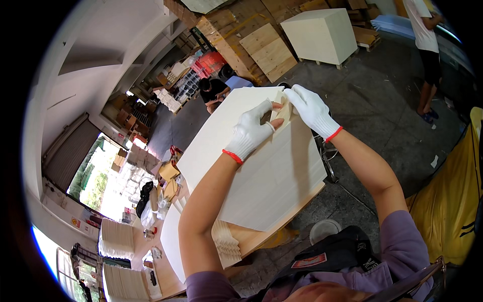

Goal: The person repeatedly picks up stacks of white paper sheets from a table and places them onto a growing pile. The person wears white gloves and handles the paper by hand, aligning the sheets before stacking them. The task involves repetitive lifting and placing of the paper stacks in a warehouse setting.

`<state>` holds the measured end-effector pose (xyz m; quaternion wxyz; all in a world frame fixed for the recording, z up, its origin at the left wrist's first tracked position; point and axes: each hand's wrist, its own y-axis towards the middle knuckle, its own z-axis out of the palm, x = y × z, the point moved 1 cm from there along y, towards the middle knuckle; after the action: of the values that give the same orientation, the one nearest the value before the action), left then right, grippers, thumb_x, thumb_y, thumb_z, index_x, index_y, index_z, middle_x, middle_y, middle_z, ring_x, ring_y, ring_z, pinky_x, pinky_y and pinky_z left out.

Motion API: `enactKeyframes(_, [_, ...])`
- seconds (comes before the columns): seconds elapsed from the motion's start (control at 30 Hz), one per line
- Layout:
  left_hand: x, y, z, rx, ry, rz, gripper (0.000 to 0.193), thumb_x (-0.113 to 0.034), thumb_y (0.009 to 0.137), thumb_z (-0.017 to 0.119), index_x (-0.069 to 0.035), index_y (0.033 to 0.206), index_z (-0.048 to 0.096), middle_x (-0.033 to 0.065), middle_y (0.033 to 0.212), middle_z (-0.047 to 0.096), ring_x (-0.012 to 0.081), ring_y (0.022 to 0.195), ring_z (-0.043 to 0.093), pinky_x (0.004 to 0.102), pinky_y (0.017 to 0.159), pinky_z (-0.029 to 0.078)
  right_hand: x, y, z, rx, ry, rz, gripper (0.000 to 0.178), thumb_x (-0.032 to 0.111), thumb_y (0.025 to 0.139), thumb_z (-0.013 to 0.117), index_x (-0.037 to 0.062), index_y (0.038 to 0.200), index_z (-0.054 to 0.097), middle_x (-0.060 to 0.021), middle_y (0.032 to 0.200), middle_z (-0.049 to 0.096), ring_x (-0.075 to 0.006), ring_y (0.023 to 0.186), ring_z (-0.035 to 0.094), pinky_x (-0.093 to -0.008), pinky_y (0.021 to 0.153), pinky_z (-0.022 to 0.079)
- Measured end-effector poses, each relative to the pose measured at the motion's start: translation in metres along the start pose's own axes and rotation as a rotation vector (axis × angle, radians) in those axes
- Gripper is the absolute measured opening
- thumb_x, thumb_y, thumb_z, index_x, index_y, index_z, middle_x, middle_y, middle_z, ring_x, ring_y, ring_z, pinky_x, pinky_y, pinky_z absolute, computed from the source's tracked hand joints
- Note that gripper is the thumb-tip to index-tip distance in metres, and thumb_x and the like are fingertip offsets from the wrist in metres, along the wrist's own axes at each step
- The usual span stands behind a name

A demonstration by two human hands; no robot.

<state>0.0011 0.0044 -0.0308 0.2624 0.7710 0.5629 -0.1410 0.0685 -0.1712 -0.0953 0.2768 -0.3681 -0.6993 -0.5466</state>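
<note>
left hand (252,128) touches pale piece (285,111), right hand (309,109) beside it, can't tell if either pinches; probably light, bendy, creasable, so take edges.

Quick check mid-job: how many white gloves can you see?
2: one on the left hand, over the pale sheet stack, the other on the right hand, at the stack's far right corner. Others may be hidden in the clutter.

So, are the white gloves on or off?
On: white knit gloves cover the left hand and right hand, with red cuffs showing. Bare fingertips poke out on the left.
</note>
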Motion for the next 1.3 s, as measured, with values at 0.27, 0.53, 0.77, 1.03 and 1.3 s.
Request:
enactKeyframes(0.27, [-0.009, -0.003, -0.003, -0.006, -0.022, 0.031, 0.030, -0.016, 0.093, 0.065, -0.009, 0.122, 0.064, 0.0012, 0.080, 0.057, 0.0105, 0.074, 0.051, 0.0278, 0.070, 0.045, 0.000, 0.000, -0.001, -0.018, -0.010, -0.007, 0.051, 0.051, 0.103, 0.039, 0.0023, 0.095, 0.054, -0.0228, 0.082, 0.058, -0.0431, 0.082, 0.058, -0.0453, 0.073, 0.044])
enactKeyframes(0.53, [-0.009, 0.003, -0.004, 0.064, 0.117, -0.104, 0.030, -0.017, 0.095, 0.061, -0.013, 0.125, 0.065, 0.0063, 0.090, 0.067, 0.0141, 0.081, 0.060, 0.0292, 0.077, 0.049, -0.001, 0.000, -0.002, 0.015, 0.017, 0.036, 0.052, 0.052, 0.102, 0.042, 0.0024, 0.092, 0.052, -0.0189, 0.078, 0.055, -0.0382, 0.076, 0.056, -0.0423, 0.072, 0.044])
enactKeyframes(0.77, [-0.001, 0.003, -0.002, 0.020, 0.116, 0.006, 0.040, -0.029, 0.088, 0.073, -0.017, 0.125, 0.065, 0.0109, 0.096, 0.070, 0.0217, 0.088, 0.065, 0.0347, 0.082, 0.051, 0.000, -0.001, -0.001, 0.011, 0.048, 0.053, 0.050, 0.050, 0.103, 0.042, 0.0020, 0.091, 0.052, -0.0203, 0.078, 0.054, -0.0392, 0.075, 0.054, -0.0426, 0.072, 0.044])
enactKeyframes(1.03, [-0.001, 0.001, -0.002, -0.002, 0.088, 0.102, 0.033, -0.025, 0.094, 0.064, -0.019, 0.126, 0.065, 0.0135, 0.096, 0.070, 0.0222, 0.086, 0.067, 0.0348, 0.080, 0.052, -0.002, 0.000, 0.000, -0.004, 0.056, 0.036, 0.050, 0.050, 0.103, 0.043, 0.0026, 0.091, 0.052, -0.0194, 0.078, 0.055, -0.0389, 0.076, 0.057, -0.0428, 0.071, 0.044])
enactKeyframes(1.3, [-0.006, 0.003, -0.002, 0.029, 0.106, 0.005, 0.027, -0.021, 0.096, 0.059, -0.014, 0.122, 0.066, 0.0089, 0.084, 0.064, 0.0171, 0.077, 0.059, 0.0316, 0.075, 0.049, 0.001, -0.003, -0.002, -0.004, 0.080, 0.064, 0.045, 0.047, 0.101, 0.049, 0.0037, 0.092, 0.055, -0.0156, 0.078, 0.059, -0.0319, 0.075, 0.059, -0.0404, 0.071, 0.045])
